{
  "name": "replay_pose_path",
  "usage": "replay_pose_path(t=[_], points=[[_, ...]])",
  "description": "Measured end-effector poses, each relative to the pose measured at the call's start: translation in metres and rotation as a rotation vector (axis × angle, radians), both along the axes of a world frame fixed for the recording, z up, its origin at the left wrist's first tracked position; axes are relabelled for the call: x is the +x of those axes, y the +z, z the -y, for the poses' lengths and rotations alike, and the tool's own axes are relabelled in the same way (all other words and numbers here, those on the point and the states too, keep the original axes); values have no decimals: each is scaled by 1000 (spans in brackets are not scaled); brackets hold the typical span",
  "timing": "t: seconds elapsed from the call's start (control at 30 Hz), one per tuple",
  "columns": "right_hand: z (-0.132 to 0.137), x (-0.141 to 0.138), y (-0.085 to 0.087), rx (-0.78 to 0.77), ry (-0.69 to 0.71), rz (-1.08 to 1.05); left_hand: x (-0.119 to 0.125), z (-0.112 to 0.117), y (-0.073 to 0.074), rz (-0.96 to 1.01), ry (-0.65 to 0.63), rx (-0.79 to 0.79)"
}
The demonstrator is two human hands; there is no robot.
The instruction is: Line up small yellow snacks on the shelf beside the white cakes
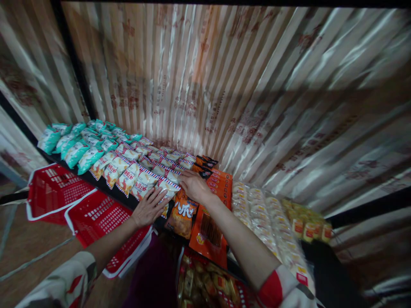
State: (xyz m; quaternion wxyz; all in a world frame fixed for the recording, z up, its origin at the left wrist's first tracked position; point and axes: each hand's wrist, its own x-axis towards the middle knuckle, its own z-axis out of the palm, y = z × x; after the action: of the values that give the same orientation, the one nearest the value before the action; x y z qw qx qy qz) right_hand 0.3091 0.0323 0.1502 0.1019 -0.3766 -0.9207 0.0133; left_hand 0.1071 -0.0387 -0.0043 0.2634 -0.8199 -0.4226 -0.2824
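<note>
My left hand (150, 208) lies with its fingers stretched out against the front of a white snack bag (168, 185) with a red-and-blue striped edge. Farther back, my right hand (194, 186) reaches over the right end of the same rows, fingers extended and touching the bags there; its fingertips are partly hidden. More white striped snack bags (127, 176) stand in slanted rows to the left. Just below my right hand is an orange snack bag (182, 214), beside an orange flat packet (208, 229) that my right forearm partly covers.
Teal snack bags (76, 153) fill the shelf's left end. Clear-wrapped packs (272, 218) and yellowish packs (310, 222) stand at the right. Red baskets (61, 192) sit on the floor at left; another red basket of packaged goods (205, 280) is below. Printed plastic sheeting (205, 77) hangs behind.
</note>
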Motion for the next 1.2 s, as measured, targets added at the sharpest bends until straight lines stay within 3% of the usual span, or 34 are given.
replay_pose_path(t=[0.2,0.5,0.97,1.2], points=[[-12,-18,10,112,-109,52,1,1,2,30,-6,13],[-49,-47,13,-88,-251,318,1,2,2,106,46,-11],[-66,-54,4,-128,-155,446,1,0,6,200,36,-46],[-54,-49,8,-41,-193,389,2,0,7,198,47,-52]])
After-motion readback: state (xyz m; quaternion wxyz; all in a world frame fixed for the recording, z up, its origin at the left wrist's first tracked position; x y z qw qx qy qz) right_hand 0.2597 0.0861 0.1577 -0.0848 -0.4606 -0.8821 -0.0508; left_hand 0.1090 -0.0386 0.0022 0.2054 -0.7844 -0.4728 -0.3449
